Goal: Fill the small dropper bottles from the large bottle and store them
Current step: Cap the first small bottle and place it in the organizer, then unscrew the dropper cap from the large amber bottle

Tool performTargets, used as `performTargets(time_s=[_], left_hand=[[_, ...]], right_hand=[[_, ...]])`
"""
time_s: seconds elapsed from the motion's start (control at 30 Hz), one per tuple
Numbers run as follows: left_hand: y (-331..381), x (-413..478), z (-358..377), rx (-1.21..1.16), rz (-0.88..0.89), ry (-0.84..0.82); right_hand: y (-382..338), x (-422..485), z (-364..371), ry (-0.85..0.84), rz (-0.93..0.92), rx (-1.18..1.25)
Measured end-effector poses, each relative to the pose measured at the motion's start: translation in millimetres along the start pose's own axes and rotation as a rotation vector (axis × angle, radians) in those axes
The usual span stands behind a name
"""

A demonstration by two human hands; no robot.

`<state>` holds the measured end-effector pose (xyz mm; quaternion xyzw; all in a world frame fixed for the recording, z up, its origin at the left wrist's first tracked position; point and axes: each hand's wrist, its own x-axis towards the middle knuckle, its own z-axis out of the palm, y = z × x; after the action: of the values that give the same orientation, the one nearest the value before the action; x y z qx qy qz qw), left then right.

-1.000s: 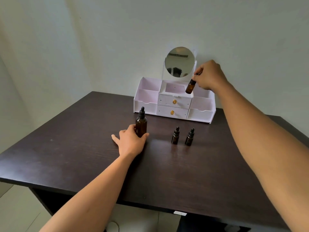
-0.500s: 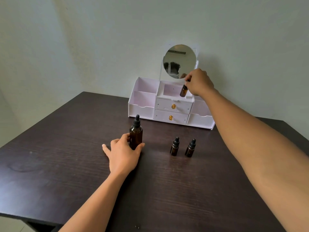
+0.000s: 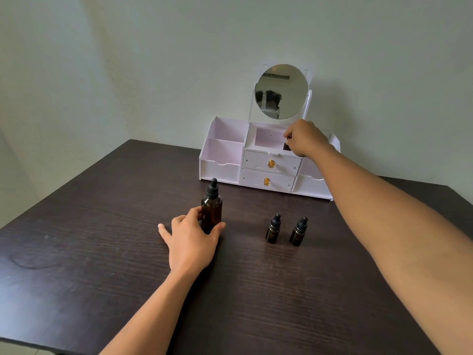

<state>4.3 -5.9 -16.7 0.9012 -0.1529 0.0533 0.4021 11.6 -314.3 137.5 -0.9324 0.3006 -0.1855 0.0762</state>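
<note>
Through the head camera, your left hand (image 3: 190, 242) lies on the dark table (image 3: 102, 252) with its thumb and forefinger curled round the foot of the large bottle (image 3: 211, 210), grasping it. The other fingers are spread flat on the wood on the hand's outer side. The large bottle stands upright with its black dropper cap on. To the right of that hand, and apart from it, the first small bottle (image 3: 272, 229) and the second small bottle (image 3: 299, 231) stand upright and capped, side by side, near each other but not touching. They sit between your two hands, much closer to the left one. Your right hand (image 3: 304, 138) is stretched out well beyond them over the white organizer (image 3: 222, 165). Its fingers are curled downward and pinch the third small bottle (image 3: 286, 146). Only a dark part of that bottle shows under the fingertips, at the right end of the open top middle compartment, and you cannot tell whether it touches the compartment floor. Directly beneath that hand are the upper drawer (image 3: 271, 163) and lower drawer (image 3: 267, 181), both closed, each with a gold knob. Just above the hand stands the round mirror (image 3: 281, 91).
</note>
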Motion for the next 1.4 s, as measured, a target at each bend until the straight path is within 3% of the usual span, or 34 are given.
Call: performTargets(time_s=[0.23, 0.57, 0.9, 1.1, 1.4], left_hand=[[-2, 1, 1, -0.006, 0.011, -0.002], [1, -1, -3, -0.005, 0.011, -0.026], [2, -5, -4, 0.003, 0.018, -0.047], [1, -4, -3, -0.005, 0.017, -0.041], [3, -9, -6, -0.056, 0.019, -0.029]], right_hand=[[-6, -8, -10, -0.001, 0.030, 0.021], [-29, -61, -74, 0.194, -0.055, 0.155], [-33, -185, -15, -0.041, -0.101, 0.060], [-26, -211, 16, -0.161, -0.071, -0.057], [-38, -218, 18, -0.124, -0.083, -0.077]])
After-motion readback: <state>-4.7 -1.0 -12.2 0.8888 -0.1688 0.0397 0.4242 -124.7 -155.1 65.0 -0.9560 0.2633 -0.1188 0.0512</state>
